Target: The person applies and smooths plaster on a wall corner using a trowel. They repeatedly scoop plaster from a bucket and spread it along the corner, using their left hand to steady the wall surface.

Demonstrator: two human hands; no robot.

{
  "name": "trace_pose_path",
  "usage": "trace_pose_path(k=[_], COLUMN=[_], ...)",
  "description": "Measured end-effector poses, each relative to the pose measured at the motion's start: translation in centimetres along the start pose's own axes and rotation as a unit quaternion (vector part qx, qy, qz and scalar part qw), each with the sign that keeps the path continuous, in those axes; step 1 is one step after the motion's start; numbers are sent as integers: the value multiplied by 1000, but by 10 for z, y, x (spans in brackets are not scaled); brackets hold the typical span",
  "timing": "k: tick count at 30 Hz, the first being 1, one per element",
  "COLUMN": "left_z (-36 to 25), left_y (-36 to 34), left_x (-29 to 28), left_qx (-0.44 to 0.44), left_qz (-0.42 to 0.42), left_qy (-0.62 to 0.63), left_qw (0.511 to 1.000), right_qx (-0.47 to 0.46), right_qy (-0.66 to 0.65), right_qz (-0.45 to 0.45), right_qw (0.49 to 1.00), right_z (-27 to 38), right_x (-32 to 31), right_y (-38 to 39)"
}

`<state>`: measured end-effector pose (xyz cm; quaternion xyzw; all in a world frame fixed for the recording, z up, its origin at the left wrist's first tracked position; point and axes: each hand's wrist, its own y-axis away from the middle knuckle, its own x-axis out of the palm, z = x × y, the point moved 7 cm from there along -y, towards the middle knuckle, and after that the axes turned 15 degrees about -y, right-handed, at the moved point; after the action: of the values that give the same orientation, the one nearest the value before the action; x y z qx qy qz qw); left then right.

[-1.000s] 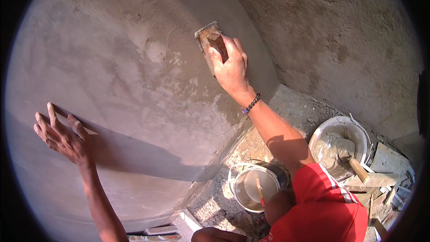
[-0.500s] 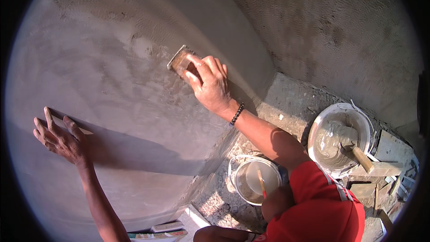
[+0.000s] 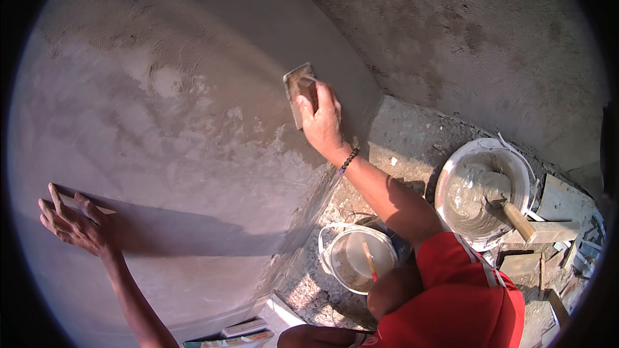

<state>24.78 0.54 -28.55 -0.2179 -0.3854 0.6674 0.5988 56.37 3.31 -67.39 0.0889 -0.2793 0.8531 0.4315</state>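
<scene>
My right hand [image 3: 324, 119] is closed round the handle of a plaster float [image 3: 296, 84]. The float's rectangular board lies against the grey plastered wall [image 3: 187, 154], close to the inner corner. A dark beaded bracelet [image 3: 349, 160] circles the right wrist. Farther left and lower, my left hand [image 3: 76, 224] is open, fingers spread, at the smooth part of the wall; its long shadow falls to the right. The wall's surface is smooth and pale at the lower left, while rougher, browner patches show higher up and around the float.
A large white bucket [image 3: 441, 194] of wet mortar stands at the right, a wooden-handled trowel [image 3: 516, 220] in it. Nearer is a smaller bucket [image 3: 327, 259] of cloudy water with a brush [image 3: 369, 258]. Boards and scraps [image 3: 548, 232] lie far right. A second wall [image 3: 464, 38] rises behind.
My right hand has moved right with the float, toward the corner, and the float has turned more upright. My left hand sits a little lower and farther left in the view, which has itself shifted.
</scene>
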Motion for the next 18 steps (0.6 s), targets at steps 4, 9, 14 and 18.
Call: trace_pose_path(k=[4,9,14,18], left_z=[-2,-5,3,-4], left_y=[-9,-2,0,-10], left_x=[6,4,3,1], left_qx=[0,5,0,-1], left_qz=[-3,4,4,-5], left_qy=[-11,-12,-11,-12], left_qw=[1000,1000,1000,1000], right_qx=[162,225,69,163], right_qy=[70,-54,31,101], right_qz=[-172,-26,-23,-193], right_qw=[969,973,997,962], right_z=[-125,-106,-34,-147], right_x=[-75,-19,-26,-89], right_y=[57,121,13,59])
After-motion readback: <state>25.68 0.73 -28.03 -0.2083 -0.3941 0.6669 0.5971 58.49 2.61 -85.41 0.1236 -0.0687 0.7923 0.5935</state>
